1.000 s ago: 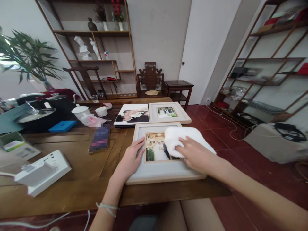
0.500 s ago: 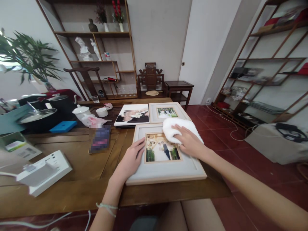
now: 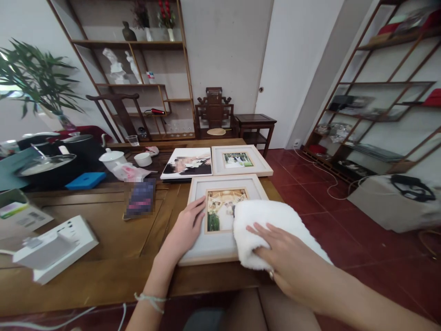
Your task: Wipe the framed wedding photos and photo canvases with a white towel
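My right hand, clamped on the cloth, has brought wiping to the front frame's near right, my left hand's fingers slightly apart.

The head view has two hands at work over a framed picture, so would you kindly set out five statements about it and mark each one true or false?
1. The right hand holds the white cloth. True.
2. The left hand rests on the left side of the near frame. True.
3. The white cloth covers all of the near frame. False: its left part shows.
4. A flat blue item lies left of the near frame. True.
5. The left hand touches the white cloth. False: the two are apart.
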